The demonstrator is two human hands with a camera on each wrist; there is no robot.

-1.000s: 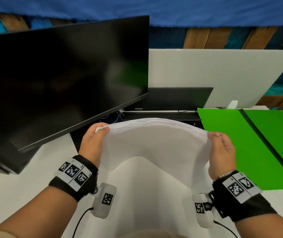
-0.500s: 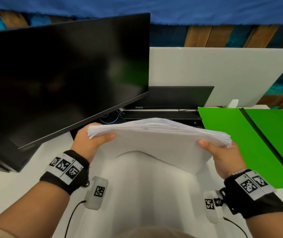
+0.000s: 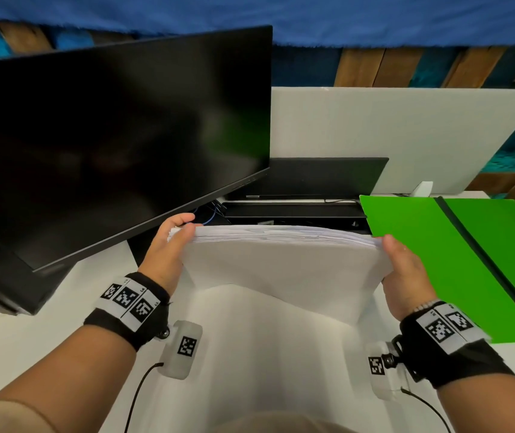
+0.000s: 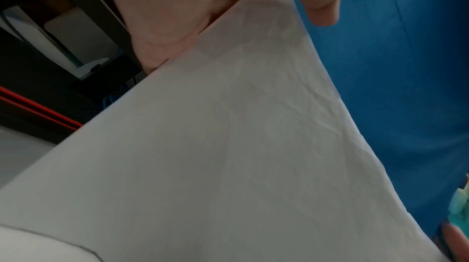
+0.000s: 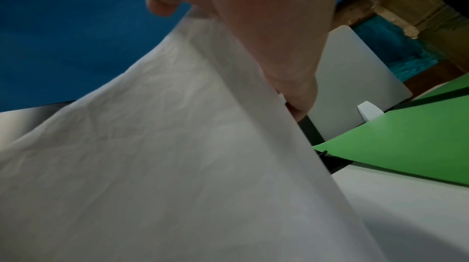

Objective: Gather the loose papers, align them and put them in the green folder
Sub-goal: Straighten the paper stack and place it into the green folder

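Note:
A stack of white papers (image 3: 284, 264) hangs in the air above the desk, held between both hands with its top edge toward the monitor. My left hand (image 3: 168, 245) grips the stack's left top corner, thumb on the near face. My right hand (image 3: 401, 273) grips its right side. Both wrist views are mostly filled by the paper (image 4: 228, 146) (image 5: 164, 156) with my curled fingers at its edge. The green folder (image 3: 456, 260) lies open flat on the desk to the right, a dark spine down its middle; its left edge also shows in the right wrist view (image 5: 406, 146).
A large black monitor (image 3: 109, 145) stands tilted at the left, close to my left hand. Behind the papers sit a closed black laptop (image 3: 312, 179) and cables, with a white divider panel (image 3: 406, 135) at the back. The white desk (image 3: 31, 323) stretches below.
The stack went from bowed upward to a straighter, squarer bundle. Both hands shifted their grips along its sides, and the stack now sits slightly farther right, near the folder's edge.

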